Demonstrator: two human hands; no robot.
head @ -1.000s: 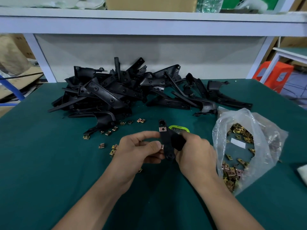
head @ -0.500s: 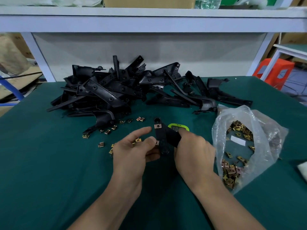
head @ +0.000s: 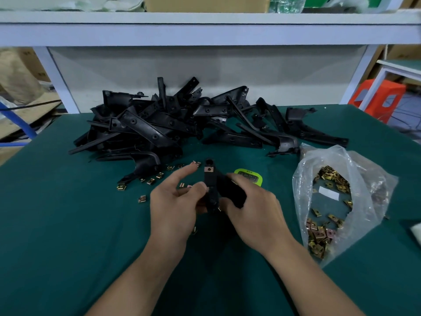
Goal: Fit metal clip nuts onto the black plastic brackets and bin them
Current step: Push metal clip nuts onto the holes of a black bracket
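My right hand (head: 252, 210) grips a black plastic bracket (head: 210, 183) over the middle of the green table; a metal clip nut (head: 209, 169) sits near the bracket's top end. My left hand (head: 175, 206) presses its thumb against the bracket's left side, index finger stretched out, other fingers curled under it. Whether that hand holds a clip is hidden. Loose clip nuts (head: 151, 180) lie scattered left of my hands. A clear plastic bag (head: 364, 179) with several clip nuts lies to the right. A heap of black brackets (head: 159, 126) fills the back of the table.
A green digital timer (head: 249, 177) lies just behind my right hand. A white shelf frame (head: 205, 30) spans above the table's far edge. An orange stool (head: 378, 99) stands beyond the right corner. A white object (head: 417, 231) shows at the right edge.
My left index finger has stretched out away from the bracket while the thumb stays against it. Both hands with the bracket have shifted slightly up and left in view.
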